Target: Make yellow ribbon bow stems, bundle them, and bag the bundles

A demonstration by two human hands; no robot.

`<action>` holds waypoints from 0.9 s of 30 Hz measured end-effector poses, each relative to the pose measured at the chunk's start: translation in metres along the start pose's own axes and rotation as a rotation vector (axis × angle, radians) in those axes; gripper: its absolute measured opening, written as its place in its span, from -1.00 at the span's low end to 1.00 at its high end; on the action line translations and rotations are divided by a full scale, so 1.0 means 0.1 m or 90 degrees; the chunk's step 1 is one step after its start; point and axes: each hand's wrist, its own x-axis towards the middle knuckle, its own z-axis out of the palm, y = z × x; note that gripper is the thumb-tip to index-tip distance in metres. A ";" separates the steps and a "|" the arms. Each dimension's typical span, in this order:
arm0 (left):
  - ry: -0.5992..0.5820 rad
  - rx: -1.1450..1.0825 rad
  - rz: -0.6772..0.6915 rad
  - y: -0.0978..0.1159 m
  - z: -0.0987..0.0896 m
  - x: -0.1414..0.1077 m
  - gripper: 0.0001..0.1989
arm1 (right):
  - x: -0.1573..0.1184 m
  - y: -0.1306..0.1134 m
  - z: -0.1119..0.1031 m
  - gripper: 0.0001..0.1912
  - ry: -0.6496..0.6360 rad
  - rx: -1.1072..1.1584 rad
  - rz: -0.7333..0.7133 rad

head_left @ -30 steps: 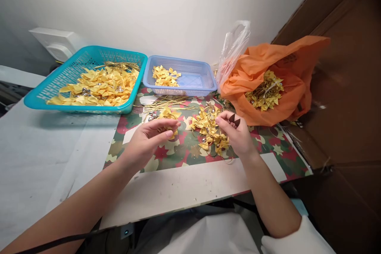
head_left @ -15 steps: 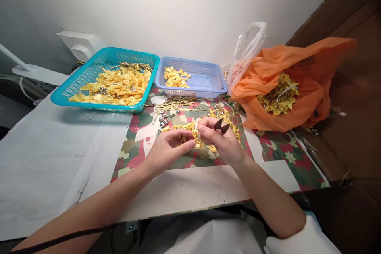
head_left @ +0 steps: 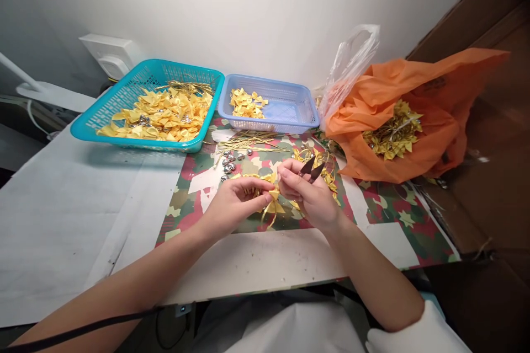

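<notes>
Over the patterned mat, my left hand [head_left: 234, 201] pinches a yellow ribbon piece [head_left: 273, 204] between thumb and fingertips, and thin gold strands hang below it. Just to the right, my right hand [head_left: 308, 193] is closed around small dark-bladed snips [head_left: 312, 169], their blades apart and pointing up past the knuckles. Its thumb and forefinger are pinched together beside the yellow piece; anything tiny between them is too small to make out. Silver bells [head_left: 227, 165] and gold wire strips [head_left: 252, 142] lie behind my left hand. More yellow pieces [head_left: 329, 176] lie behind my right hand.
A teal basket [head_left: 124, 145] of yellow pieces, bells and gold strips stands at the back left. Beside it a blue basket [head_left: 269, 124] holds some yellow pieces. An orange bag [head_left: 447, 121] with yellow bundles lies at the right, against cardboard. The table's front edge is near my forearms.
The yellow piece at my left fingertips has turned, and its gold strands now hang downward. My right hand has drawn slightly away from it. The view has shifted slightly.
</notes>
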 end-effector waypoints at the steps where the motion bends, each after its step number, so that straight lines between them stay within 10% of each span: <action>1: 0.005 0.009 0.003 0.00 0.00 0.00 -0.85 | -0.01 0.00 -0.01 -0.67 0.006 -0.002 -0.007; 10: 0.024 0.003 0.034 0.04 0.02 -0.01 -0.81 | -0.12 0.13 -0.09 -0.82 0.114 -0.340 -0.047; 27: -0.059 -0.014 -0.019 0.04 0.00 0.01 -0.73 | -0.14 0.24 -0.08 -0.79 0.148 -0.271 -0.059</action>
